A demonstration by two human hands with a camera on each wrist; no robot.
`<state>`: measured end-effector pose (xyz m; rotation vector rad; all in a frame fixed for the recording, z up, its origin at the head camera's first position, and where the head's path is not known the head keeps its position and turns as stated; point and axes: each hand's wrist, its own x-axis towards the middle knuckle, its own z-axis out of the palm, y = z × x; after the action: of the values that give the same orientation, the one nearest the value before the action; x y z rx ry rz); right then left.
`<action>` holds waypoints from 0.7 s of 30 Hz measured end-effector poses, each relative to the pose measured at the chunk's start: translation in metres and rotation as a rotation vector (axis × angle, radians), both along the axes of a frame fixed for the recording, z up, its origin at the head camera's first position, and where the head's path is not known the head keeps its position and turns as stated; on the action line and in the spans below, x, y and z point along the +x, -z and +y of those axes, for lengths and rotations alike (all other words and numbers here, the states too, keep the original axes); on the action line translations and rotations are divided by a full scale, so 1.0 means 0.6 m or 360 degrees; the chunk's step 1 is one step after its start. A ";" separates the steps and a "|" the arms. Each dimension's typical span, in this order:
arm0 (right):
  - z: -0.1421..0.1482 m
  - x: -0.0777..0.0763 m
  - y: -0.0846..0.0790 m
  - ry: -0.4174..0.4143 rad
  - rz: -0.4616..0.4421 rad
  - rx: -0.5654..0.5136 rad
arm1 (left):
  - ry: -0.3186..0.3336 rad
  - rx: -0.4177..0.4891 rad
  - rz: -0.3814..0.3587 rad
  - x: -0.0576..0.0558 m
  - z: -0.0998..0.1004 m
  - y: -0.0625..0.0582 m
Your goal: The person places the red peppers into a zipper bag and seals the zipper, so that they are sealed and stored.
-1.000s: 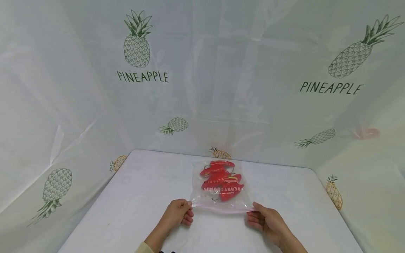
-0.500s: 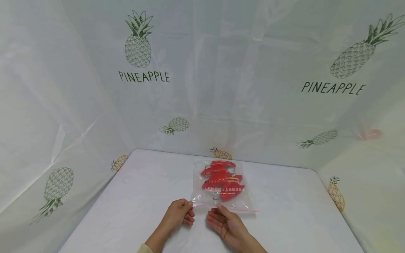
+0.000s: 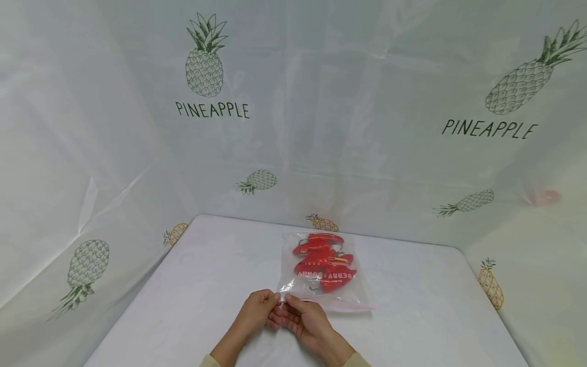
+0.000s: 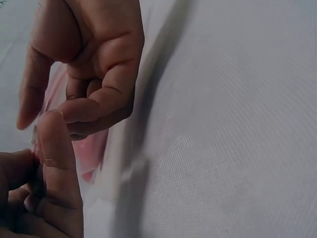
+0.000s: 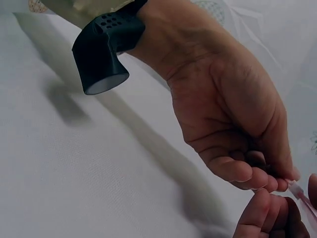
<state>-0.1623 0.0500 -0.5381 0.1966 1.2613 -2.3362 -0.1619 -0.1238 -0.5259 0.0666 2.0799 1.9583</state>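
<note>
A clear zip bag (image 3: 364,291) printed with white lettering lies on the table, its pink-edged mouth (image 3: 350,308) toward me. Several red peppers (image 3: 313,262) with green stems show through the plastic. My left hand (image 3: 257,312) pinches the bag's near left corner between thumb and forefinger. Right beside it, my right hand (image 3: 308,326) holds the same mouth edge between thumb and forefinger, palm turned inward. In the right wrist view, the pink strip (image 5: 303,198) runs from the right fingertips toward the left hand (image 5: 265,215). The peppers are hidden in that view.
The bag rests on a white-covered table (image 3: 192,275). A pale curtain (image 3: 339,127) printed with pineapples hangs behind it and on both sides. A dark wrist mount (image 5: 106,57) sits on the right forearm.
My right hand let go of the bag's right corner and moved left along the mouth to the left corner, beside my left hand. The left hand kept its grip.
</note>
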 end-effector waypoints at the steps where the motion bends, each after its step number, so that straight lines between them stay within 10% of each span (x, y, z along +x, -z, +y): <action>1: -0.001 -0.001 0.000 0.0001 0.0005 0.0019 | 0.0004 0.0004 -0.0004 0.000 0.000 0.000; 21: -0.007 -0.009 -0.010 0.0013 0.0007 0.0206 | -0.0025 0.0013 0.0048 0.002 0.009 0.009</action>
<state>-0.1677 0.0459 -0.5324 0.2397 1.4170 -2.2644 -0.1605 -0.1183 -0.5313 0.0822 2.0977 1.9867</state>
